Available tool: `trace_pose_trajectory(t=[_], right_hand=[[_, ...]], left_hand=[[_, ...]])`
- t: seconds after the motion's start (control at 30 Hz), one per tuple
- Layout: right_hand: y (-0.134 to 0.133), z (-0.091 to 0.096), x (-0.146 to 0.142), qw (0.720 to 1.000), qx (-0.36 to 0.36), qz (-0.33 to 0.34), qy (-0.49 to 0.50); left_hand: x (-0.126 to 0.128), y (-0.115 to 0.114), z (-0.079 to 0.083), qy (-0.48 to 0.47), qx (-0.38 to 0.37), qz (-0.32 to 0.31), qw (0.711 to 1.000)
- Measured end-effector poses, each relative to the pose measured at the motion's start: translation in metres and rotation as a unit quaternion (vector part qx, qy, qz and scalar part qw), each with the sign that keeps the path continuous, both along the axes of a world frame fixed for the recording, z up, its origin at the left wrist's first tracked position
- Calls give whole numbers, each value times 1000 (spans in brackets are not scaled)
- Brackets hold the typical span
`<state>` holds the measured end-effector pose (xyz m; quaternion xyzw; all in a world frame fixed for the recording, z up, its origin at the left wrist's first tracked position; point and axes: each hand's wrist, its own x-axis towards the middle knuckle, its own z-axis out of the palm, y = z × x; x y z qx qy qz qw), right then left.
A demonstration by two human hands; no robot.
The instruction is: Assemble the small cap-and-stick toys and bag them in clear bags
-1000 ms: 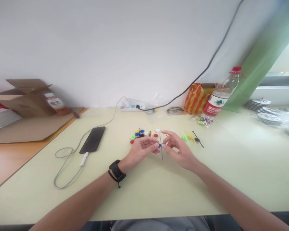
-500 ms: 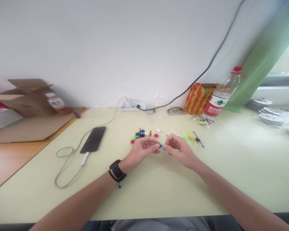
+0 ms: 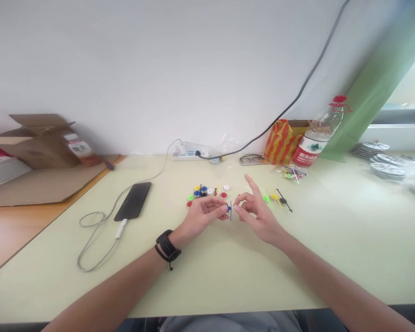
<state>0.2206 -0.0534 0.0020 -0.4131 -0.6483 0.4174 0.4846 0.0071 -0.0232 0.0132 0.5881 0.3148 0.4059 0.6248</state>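
Observation:
Between its thumb and fingertips, my left hand [image 3: 209,211] pinches a small blue plastic spinner [image 3: 229,209] above the table. Its thin blue pointer stands nearly upright on the side facing right. Close beside the pointer is my right hand [image 3: 257,216], with the index finger stretched up and away, the thumb out and the other fingers curled; nothing shows in its grip. Behind my left hand lies a cluster of small round coloured pieces [image 3: 197,193]. Past my right hand rest several pointer pieces, among them a yellow one [image 3: 274,197] and a black one [image 3: 283,201].
A phone [image 3: 133,201] on a charging cable lies to the left. A power strip [image 3: 188,153], eyeglasses [image 3: 251,158], a striped bag [image 3: 280,142] and a large bottle [image 3: 309,145] line the wall. Cardboard [image 3: 48,182] is far left; stacked discs [image 3: 387,170] are far right.
My right index finger has lifted from its curl and now points up. The blue pointer has turned and shows more clearly. My left hand keeps its pinch.

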Motion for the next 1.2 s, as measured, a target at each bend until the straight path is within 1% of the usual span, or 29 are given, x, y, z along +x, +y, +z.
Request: trace_pose_trajectory(t=[0.07,0.17,0.2,0.3,0.43,0.63,0.87,1.03,1.1,1.2], right_hand=[[0,2,1,1000,-15,18,-5],[1,7,4,994,-58,84,-33],[1,8,5,993,-65,95,-39],[2,8,4,994,-62,83,-24],[3,2,1,996,-55,69,11],[3,0,1,997,-45,68,1],[0,0,1,1000,-8,20,-21],[4,0,4,996,-45,46,-66],[4,1,3,996,-47,46,-54],[3,3,1,996,-54,69,-30]], left_hand=[[0,0,0,1,0,4,1000],[-1,1,0,9,0,14,1000],[-1,1,0,10,1,15,1000],[-1,1,-2,6,5,6,1000],[0,1,-3,-1,6,-3,1000],[0,0,-1,-4,7,-2,1000],[-1,1,-2,1,11,-3,1000],[-1,1,-2,6,8,6,1000],[-1,1,-3,8,13,5,1000],[-1,2,-5,13,26,-4,1000]])
